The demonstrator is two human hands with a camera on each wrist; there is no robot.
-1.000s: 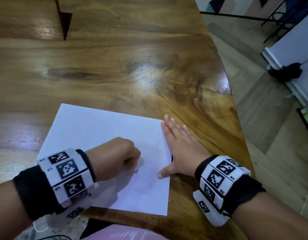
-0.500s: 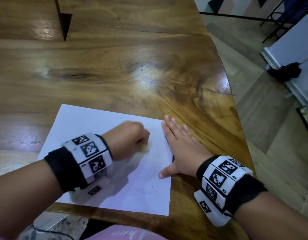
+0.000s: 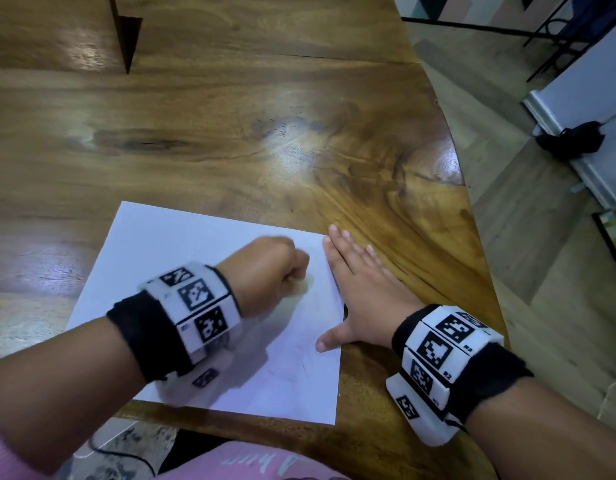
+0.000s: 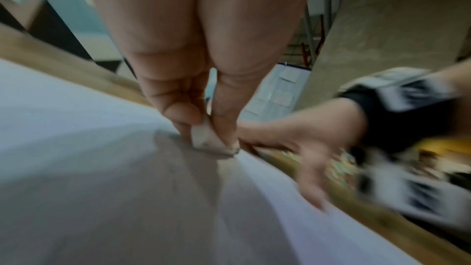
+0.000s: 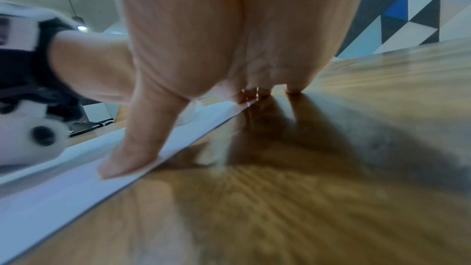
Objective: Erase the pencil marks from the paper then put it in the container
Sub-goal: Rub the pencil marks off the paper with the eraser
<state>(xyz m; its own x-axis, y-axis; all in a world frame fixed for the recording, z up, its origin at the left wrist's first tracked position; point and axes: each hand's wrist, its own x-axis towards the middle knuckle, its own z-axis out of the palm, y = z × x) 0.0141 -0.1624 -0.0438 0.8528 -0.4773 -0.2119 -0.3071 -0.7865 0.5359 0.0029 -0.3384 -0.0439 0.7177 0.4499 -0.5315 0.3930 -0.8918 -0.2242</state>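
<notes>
On the table (image 3: 299, 140), near its front edge, the paper (image 3: 168, 244) is laid flat. An eraser (image 4: 206, 138) is pinched in the left hand (image 3: 265, 271) and pressed against the sheet's right part. The right hand (image 3: 365, 296) is spread flat, fingers straight, on the paper's right edge and the wood beside it. Faint pencil marks (image 3: 292, 368) are seen lower on the sheet

Count of items: one sheet of paper (image 3: 195, 271), one eraser (image 4: 206, 138), one wooden table (image 3: 230, 133), two hands, left hand (image 3: 265, 268) and right hand (image 3: 362, 292), two wrist bands, left band (image 3: 195, 306) and right band (image 3: 438, 358).
</notes>
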